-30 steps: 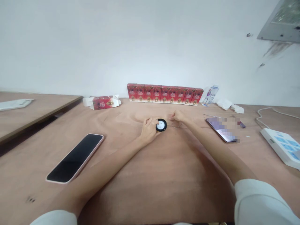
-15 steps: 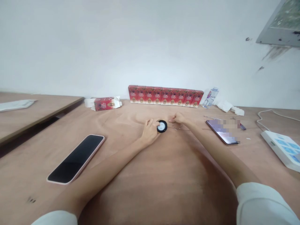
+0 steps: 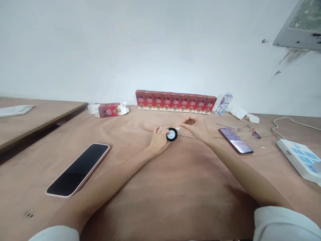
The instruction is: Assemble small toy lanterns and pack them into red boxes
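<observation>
My left hand (image 3: pixel 159 139) is closed around a small round object with a black rim and white face (image 3: pixel 172 134), fingers at its left edge and one fingertip over the face. Just to the right, my right hand (image 3: pixel 195 126) has its fingers curled to the thumb in a pinch, raised slightly above the table. A tiny whitish spot (image 3: pixel 178 128) shows by its fingertips; whether the hand grips it I cannot tell. Thin wire-like strands (image 3: pixel 187 135) lie under this hand.
Red boxes (image 3: pixel 175 101) stand in a row by the wall, near a clear bottle (image 3: pixel 224 104) and crumpled tissue (image 3: pixel 238 113). An opened red box (image 3: pixel 109 109) lies to the left. Phones (image 3: pixel 79 169) lie on both sides. A power strip (image 3: pixel 298 160) sits at the right.
My right hand has lifted and turned, its fingers now arched towards the thumb. A whitish spot now shows by its fingertips. My left hand keeps hold of the round object. The view has shifted slightly.
</observation>
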Demonstrator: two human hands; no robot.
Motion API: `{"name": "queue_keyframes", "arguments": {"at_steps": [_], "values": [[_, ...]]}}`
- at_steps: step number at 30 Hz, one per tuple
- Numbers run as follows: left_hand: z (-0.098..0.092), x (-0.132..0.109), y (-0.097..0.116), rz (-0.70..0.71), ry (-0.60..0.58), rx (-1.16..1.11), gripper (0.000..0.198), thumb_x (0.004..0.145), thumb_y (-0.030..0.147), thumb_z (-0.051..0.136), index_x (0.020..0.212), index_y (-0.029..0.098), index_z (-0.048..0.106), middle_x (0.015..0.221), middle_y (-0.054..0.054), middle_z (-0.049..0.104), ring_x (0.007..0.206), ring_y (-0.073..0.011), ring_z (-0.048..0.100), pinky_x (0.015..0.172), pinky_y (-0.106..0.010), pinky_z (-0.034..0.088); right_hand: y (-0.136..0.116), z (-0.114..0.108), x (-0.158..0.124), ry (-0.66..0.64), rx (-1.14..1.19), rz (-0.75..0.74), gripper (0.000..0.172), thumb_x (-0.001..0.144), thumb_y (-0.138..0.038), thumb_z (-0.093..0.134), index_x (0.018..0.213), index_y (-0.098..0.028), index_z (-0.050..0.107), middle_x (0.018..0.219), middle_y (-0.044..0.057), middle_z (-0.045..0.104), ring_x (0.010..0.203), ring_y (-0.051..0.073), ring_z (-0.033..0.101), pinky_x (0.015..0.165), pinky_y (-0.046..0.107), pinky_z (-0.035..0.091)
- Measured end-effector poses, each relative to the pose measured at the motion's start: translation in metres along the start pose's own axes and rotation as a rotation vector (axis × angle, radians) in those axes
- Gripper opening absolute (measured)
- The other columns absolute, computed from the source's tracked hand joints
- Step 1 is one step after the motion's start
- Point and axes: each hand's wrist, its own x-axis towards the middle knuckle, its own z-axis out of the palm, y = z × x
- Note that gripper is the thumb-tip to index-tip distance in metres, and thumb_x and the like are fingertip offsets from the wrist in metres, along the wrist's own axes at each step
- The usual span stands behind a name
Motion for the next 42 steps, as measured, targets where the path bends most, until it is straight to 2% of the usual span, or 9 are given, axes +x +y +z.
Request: {"name": "queue_keyframes", "arguments": {"at_steps": [6, 8, 11, 13, 17, 24, 29, 36, 42], "values": [[-0.001, 0.0, 0.0, -0.035, -0.048, -0.001, 0.018, 0.08, 0.024, 0.056, 0.093, 0.02, 0.044, 0.112, -0.012, 0.063, 0.098, -0.0245, 0.055, 0.084, -0.04, 0.036, 0.006, 0.001, 0.001, -0.167, -0.112, -0.024, 0.006, 0.071, -0.021, 0.062, 0.069, -0.017, 0.057, 0.067, 0.0, 0.063, 0.064, 0.012, 0.058, 0.062, 0.026, 0.046], [-0.002, 0.0, 0.0, -0.056, -0.065, 0.008, 0.019, 0.08, 0.024, 0.057, 0.093, 0.02, 0.045, 0.112, -0.012, 0.063, 0.098, -0.0248, 0.055, 0.083, -0.04, 0.036, 0.016, -0.001, 0.004, -0.321, -0.193, 0.04, 0.001, 0.07, -0.016, 0.061, 0.071, -0.016, 0.06, 0.069, 0.001, 0.065, 0.064, 0.012, 0.059, 0.061, 0.025, 0.046], [-0.001, 0.0, -0.001, -0.043, -0.055, 0.014, 0.02, 0.079, 0.022, 0.056, 0.094, 0.019, 0.045, 0.112, -0.012, 0.062, 0.099, -0.025, 0.055, 0.083, -0.039, 0.036, 0.028, -0.003, 0.005, -0.602, -0.333, 0.107, 0.01, 0.068, -0.012, 0.063, 0.078, -0.014, 0.065, 0.073, 0.003, 0.069, 0.066, 0.014, 0.062, 0.061, 0.024, 0.046], [0.0, -0.001, -0.002, -0.019, -0.035, 0.008, 0.02, 0.078, 0.022, 0.056, 0.095, 0.018, 0.045, 0.111, -0.013, 0.063, 0.098, -0.0246, 0.056, 0.083, -0.039, 0.037, 0.03, -0.002, 0.003, -0.703, -0.446, 0.081, 0.018, 0.066, -0.007, 0.062, 0.082, -0.013, 0.068, 0.077, 0.005, 0.071, 0.071, 0.016, 0.064, 0.062, 0.023, 0.046], [0.003, -0.001, -0.001, -0.069, -0.023, 0.001, 0.022, 0.08, 0.025, 0.057, 0.099, 0.018, 0.05, 0.11, -0.011, 0.064, 0.096, -0.0232, 0.057, 0.084, -0.037, 0.037, 0.026, 0.003, -0.002, -0.761, -0.541, 0.008, 0.022, 0.066, -0.001, 0.056, 0.079, -0.013, 0.07, 0.081, 0.007, 0.072, 0.078, 0.017, 0.065, 0.068, 0.023, 0.046], [0.006, 0.0, 0.001, -0.155, -0.056, -0.033, 0.027, 0.08, 0.03, 0.059, 0.103, 0.018, 0.053, 0.109, -0.009, 0.065, 0.097, -0.0229, 0.057, 0.086, -0.037, 0.037, 0.032, 0.006, 0.002, -0.828, -0.541, -0.005, 0.014, 0.07, -0.008, 0.062, 0.08, -0.015, 0.07, 0.084, 0.006, 0.072, 0.08, 0.017, 0.065, 0.069, 0.024, 0.045], [0.006, -0.002, -0.002, -0.104, -0.025, -0.044, 0.027, 0.08, 0.029, 0.058, 0.103, 0.018, 0.051, 0.112, -0.01, 0.064, 0.1, -0.0226, 0.057, 0.086, -0.037, 0.037, 0.034, 0.008, 0.001, -0.877, -0.773, -0.227, 0.018, 0.075, -0.006, 0.055, 0.078, -0.016, 0.071, 0.087, 0.007, 0.072, 0.087, 0.019, 0.063, 0.077, 0.027, 0.042], [0.004, -0.001, -0.002, -0.088, -0.038, -0.012, 0.023, 0.08, 0.03, 0.059, 0.098, 0.019, 0.05, 0.111, -0.011, 0.064, 0.1, -0.0231, 0.057, 0.086, -0.038, 0.036, 0.038, 0.021, -0.006, -0.863, -1.146, -0.414, 0.026, 0.084, -0.012, 0.042, 0.085, -0.01, 0.068, 0.086, 0.016, 0.069, 0.077, 0.023, 0.063, 0.065, 0.029, 0.038], [0.002, -0.001, -0.001, -0.079, -0.028, 0.003, 0.024, 0.082, 0.03, 0.057, 0.101, 0.018, 0.049, 0.11, -0.011, 0.064, 0.099, -0.0233, 0.056, 0.085, -0.037, 0.036, 0.039, 0.025, -0.009, -0.807, -1.137, -0.416, 0.026, 0.086, -0.012, 0.039, 0.088, -0.011, 0.066, 0.086, 0.015, 0.068, 0.076, 0.021, 0.063, 0.061, 0.027, 0.035]]}}
